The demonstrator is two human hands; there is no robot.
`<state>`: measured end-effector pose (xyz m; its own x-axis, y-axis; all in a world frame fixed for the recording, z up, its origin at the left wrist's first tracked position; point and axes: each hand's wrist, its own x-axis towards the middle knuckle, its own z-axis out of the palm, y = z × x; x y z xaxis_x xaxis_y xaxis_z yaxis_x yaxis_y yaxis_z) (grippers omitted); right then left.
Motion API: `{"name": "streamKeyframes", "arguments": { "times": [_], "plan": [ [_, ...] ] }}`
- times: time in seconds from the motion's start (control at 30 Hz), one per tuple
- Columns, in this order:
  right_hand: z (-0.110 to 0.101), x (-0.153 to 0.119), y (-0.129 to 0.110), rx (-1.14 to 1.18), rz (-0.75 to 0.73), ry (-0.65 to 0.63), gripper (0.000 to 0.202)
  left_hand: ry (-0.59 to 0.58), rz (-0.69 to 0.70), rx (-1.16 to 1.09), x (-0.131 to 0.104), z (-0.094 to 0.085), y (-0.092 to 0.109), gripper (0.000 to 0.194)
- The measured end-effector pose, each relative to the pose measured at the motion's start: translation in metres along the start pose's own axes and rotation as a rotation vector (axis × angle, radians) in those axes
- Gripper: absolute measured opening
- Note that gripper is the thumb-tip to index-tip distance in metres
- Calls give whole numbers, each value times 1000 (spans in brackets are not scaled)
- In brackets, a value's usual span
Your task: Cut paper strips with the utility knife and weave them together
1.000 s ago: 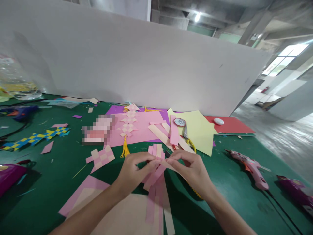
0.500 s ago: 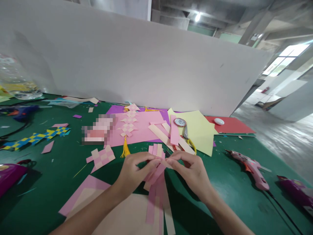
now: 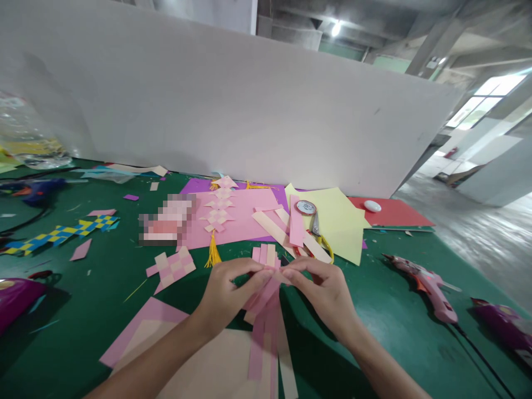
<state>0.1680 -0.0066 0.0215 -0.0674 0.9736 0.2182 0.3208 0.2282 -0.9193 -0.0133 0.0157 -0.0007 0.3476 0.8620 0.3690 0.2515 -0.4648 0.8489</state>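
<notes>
My left hand [image 3: 235, 285] and my right hand [image 3: 322, 285] face each other low in the middle of the view, their fingertips almost meeting. Each pinches thumb against forefinger on a short paper strip [image 3: 283, 277], partly hidden by the fingers. Under and between the hands lies a pile of pink and cream paper strips [image 3: 264, 343]. To the left rests a woven pink-and-cream paper piece [image 3: 173, 269]. Behind my left hand, a chain of woven paper fish shapes [image 3: 219, 206] ends in a yellow tassel [image 3: 213, 252].
Scissors with yellow handles [image 3: 323, 238] and a roll of tape [image 3: 306, 208] lie on coloured sheets behind. A pink glue gun [image 3: 428, 285] sits at right, near a purple tool [image 3: 502, 327]. A blue-and-yellow woven strip [image 3: 62, 234] is at left. A white panel [image 3: 249, 111] stands behind.
My right hand has shifted very slightly toward my left. Both hands keep their pinch on the strip, and the other things lie as before.
</notes>
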Motion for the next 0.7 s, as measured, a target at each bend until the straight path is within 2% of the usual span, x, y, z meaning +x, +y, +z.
{"name": "streamKeyframes", "arguments": {
  "times": [0.2, 0.3, 0.4, 0.6, 0.7],
  "plan": [
    [5, -3, 9, -141, -296, 93, 12, 50, 5, 1, 2, 0, 2, 17],
    [7, -5, 12, -177, -357, 86, 15, 52, 2, -1, 2, 0, 2, 17],
    [6, -4, 11, -149, -298, 64, 13, 44, 8, -1, 1, 0, 3, 19],
    [4, -2, 2, 10, -18, -43, 11, 15, 22, -8, 2, 1, 2, 17],
    [3, -2, -1, 47, 28, -70, 12, 13, 33, -7, 2, 1, 0, 16]
  ]
}}
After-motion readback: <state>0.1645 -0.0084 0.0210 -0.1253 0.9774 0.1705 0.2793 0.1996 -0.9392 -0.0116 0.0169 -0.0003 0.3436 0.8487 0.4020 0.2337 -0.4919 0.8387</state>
